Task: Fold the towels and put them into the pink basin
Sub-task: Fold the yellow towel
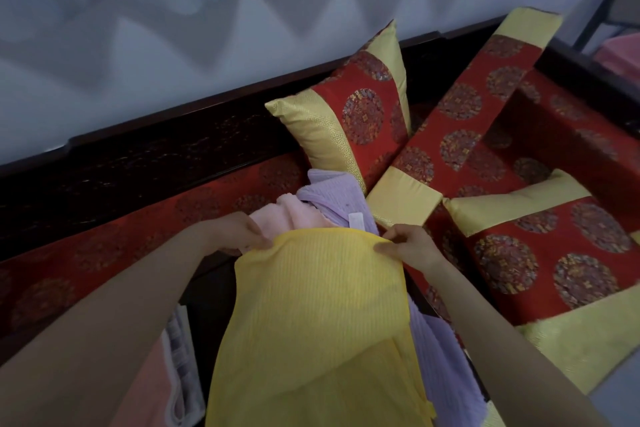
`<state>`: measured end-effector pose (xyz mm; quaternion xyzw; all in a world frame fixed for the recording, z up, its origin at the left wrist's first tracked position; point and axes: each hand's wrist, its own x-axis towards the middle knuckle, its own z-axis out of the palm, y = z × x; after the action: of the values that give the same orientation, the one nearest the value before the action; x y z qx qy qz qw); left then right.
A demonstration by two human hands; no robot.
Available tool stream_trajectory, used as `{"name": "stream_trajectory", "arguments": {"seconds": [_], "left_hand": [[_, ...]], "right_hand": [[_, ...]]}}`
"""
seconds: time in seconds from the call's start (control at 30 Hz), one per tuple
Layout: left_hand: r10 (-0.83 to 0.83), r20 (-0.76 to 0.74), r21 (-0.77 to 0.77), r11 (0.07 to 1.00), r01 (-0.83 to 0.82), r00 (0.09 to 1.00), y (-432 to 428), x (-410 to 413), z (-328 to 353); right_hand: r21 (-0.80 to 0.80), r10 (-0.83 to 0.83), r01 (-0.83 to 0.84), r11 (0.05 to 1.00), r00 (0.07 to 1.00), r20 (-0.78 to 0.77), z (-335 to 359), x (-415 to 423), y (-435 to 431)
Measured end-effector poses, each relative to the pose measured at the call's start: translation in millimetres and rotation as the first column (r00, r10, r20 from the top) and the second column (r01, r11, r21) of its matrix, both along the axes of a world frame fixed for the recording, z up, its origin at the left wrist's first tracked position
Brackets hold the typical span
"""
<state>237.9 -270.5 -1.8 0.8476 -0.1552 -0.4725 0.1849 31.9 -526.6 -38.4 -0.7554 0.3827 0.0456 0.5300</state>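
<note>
Pinching the far edge of the yellow towel (318,315), my left hand (239,232) is clamped on its left corner and my right hand (408,248) on its right corner, thumbs on top and the cloth stretched between them. From that edge the towel hangs toward me over my lap, with a layer already doubled under near the bottom, so I judge I am partway through folding this one.

Just beyond my hands lie a pale pink towel (294,215) and a lilac towel (332,198), the lilac one also trailing down under the yellow towel on my right side. Both rest on the red patterned sofa seat (104,246). Farther out to the right stand red-and-gold cushions (360,114). Below my left forearm a pinkish shape (152,385) shows with cloth at its edge; it may be the pink basin, but I cannot tell.

Next, I think, the edge must be brought to meet the opposite one, corners matched and cloth kept taut.
</note>
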Motion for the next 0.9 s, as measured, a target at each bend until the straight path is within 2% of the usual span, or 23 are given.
{"name": "stream_trajectory", "arguments": {"seconds": [0.1,0.17,0.27,0.37,0.43,0.53,0.63,0.7,0.77,0.83,0.9], "left_hand": [[-0.075,0.026,0.025,0.997,0.074,0.997,-0.6,-5.3,-1.7],[-0.089,0.055,0.009,0.996,0.089,0.995,1.5,-6.5,-1.8],[-0.041,0.089,-0.097,0.994,0.05,0.995,9.3,-7.7,5.0],[-0.007,0.156,-0.217,0.975,0.041,0.988,26.8,-14.9,29.5],[0.049,0.165,-0.329,0.944,0.009,0.985,40.2,-24.3,59.2],[0.13,0.161,-0.512,0.858,-0.029,0.978,51.6,-42.2,114.3],[0.239,0.32,-0.623,0.782,0.014,0.917,60.2,-46.7,168.1],[0.217,0.484,-0.598,0.789,0.139,0.848,65.6,-41.8,195.9],[0.2,0.637,-0.547,0.798,0.253,0.744,72.9,-38.5,223.1],[0.226,0.696,-0.549,0.779,0.303,0.681,79.1,-38.1,246.9],[0.193,0.735,-0.516,0.781,0.351,0.65,82.0,-40.8,262.8]], "right_hand": [[-0.047,0.021,-0.019,0.999,0.999,0.027,2.3,0.0,-2.1],[-0.034,0.091,-0.09,0.995,0.996,0.008,4.3,1.2,-2.6],[-0.07,0.189,-0.193,0.979,0.98,-0.06,10.1,1.2,-2.0],[-0.195,0.195,-0.196,0.961,0.98,-0.027,27.5,-3.1,-4.4],[-0.27,0.18,-0.158,0.95,0.982,0.058,51.3,-6.9,-8.5],[-0.299,0.139,-0.074,0.952,0.969,0.204,102.3,-8.9,-14.4],[-0.327,0.177,-0.064,0.943,0.929,0.326,169.2,-2.1,-12.8],[-0.345,0.158,0.004,0.939,0.883,0.441,207.4,5.2,-9.4],[-0.346,0.163,0.06,0.936,0.798,0.58,239.7,8.3,-3.6],[-0.313,0.168,0.083,0.946,0.701,0.693,262.5,7.8,1.9],[-0.3,0.171,0.078,0.951,0.675,0.718,275.2,7.7,4.8]]}}
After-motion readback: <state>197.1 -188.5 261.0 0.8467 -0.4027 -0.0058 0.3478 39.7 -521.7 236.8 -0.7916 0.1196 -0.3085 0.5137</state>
